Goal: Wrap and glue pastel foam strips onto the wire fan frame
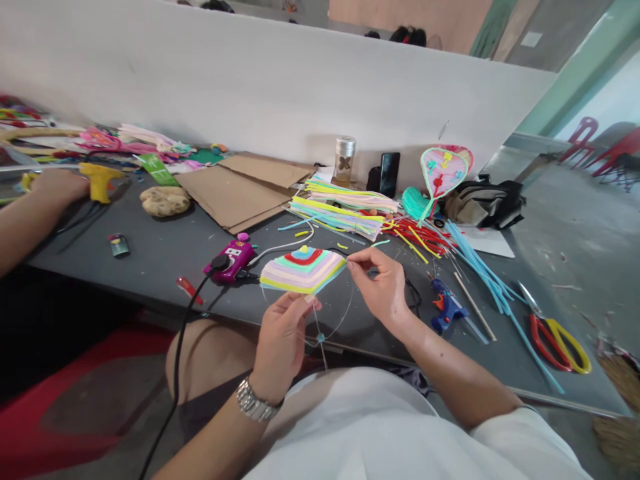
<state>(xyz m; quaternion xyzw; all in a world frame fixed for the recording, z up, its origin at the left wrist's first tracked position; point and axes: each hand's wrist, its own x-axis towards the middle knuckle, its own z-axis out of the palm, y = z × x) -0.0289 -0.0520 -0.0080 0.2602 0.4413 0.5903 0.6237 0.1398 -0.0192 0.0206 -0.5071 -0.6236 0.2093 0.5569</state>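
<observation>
A striped pipe-cleaner panel (327, 272) in white, lilac, yellow, green and red is held up in front of me. It sits on a thin round wire frame (352, 303) with a light-blue knot (321, 338) below it. My left hand (284, 330), wearing a metal watch, pinches the panel's lower tip between thumb and fingers. At the panel's right corner my right hand (377, 283) is closed in a pinch, the fingertips touching the strip's end. A blue glue gun (447, 307) lies on the table right of my right hand.
Pipe-cleaner bundles (340, 217), cardboard (240, 190), a bottle (344, 162) and a finished pink fan (443, 175) stand or lie behind. Scissors (555, 337) are at right, a purple power strip (233, 261) at left. A co-worker's hand (57, 190) is near a yellow glue gun (101, 181).
</observation>
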